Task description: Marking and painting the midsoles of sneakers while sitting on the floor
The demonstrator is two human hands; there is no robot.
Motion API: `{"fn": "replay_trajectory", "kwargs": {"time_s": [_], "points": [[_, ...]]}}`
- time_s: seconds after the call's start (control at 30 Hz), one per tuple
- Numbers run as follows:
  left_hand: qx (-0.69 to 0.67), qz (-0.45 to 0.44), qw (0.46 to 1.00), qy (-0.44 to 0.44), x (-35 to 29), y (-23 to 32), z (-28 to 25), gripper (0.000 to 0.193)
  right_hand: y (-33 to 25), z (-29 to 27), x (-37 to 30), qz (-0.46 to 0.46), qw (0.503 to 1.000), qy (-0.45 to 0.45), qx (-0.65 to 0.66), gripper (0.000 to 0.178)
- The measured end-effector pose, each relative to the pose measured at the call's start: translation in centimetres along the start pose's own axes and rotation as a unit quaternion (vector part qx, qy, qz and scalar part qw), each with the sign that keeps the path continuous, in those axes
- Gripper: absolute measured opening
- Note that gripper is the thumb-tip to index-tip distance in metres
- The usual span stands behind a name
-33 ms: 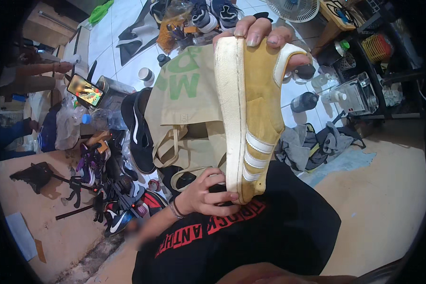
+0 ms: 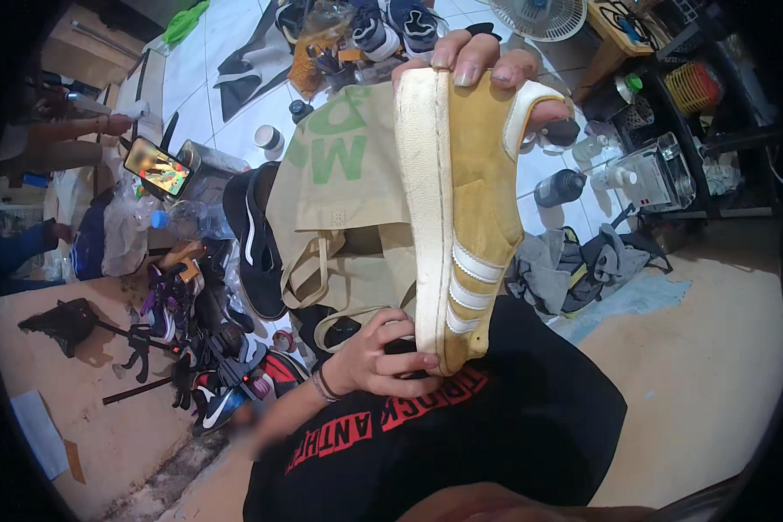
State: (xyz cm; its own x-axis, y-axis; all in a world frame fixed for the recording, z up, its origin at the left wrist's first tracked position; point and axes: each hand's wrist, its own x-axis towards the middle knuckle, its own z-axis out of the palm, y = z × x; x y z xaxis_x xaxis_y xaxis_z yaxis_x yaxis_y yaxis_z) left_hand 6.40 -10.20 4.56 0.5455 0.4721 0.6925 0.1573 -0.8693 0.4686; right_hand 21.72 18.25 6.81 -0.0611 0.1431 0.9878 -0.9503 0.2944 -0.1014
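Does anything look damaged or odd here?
Nothing obvious on the held yellow shoe. At lower left, though, the tan surface has a dark, rough patch, as if stained or worn.

The white-tiled floor (image 2: 233, 143) is partly covered by a dark grey sheet (image 2: 250, 78); a white round container (image 2: 268, 137) and a small dark jar (image 2: 299, 110) are set near it. On the tiles farther right, a dark bottle (image 2: 561, 188) is stood upright.

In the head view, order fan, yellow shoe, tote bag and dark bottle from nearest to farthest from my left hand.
1. Yellow shoe, touching your left hand
2. Tote bag, just beyond
3. Dark bottle, upper right
4. Fan, top edge
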Motion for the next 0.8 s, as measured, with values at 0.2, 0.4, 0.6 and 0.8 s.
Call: {"fn": "replay_trajectory", "kwargs": {"time_s": [0.2,0.4,0.6,0.8], "points": [[0.001,0.004,1.000,0.008,0.1,0.0,0.2,0.030,0.1,0.3,0.1,-0.014,1.000,0.012,0.008,0.060],[0.002,0.000,0.999,0.036,-0.3,0.0,0.7,0.028,-0.1,0.3,0.5,-0.009,1.000,0.005,0.014,0.060],[0.001,-0.002,1.000,0.019,-0.1,0.1,0.3,0.027,-0.6,0.4,0.6,0.011,0.999,0.030,0.031,0.062],[0.010,-0.015,1.000,0.020,-0.2,0.0,0.4,0.031,-0.7,-0.5,0.0,-0.005,0.999,0.021,0.029,0.068]]}}
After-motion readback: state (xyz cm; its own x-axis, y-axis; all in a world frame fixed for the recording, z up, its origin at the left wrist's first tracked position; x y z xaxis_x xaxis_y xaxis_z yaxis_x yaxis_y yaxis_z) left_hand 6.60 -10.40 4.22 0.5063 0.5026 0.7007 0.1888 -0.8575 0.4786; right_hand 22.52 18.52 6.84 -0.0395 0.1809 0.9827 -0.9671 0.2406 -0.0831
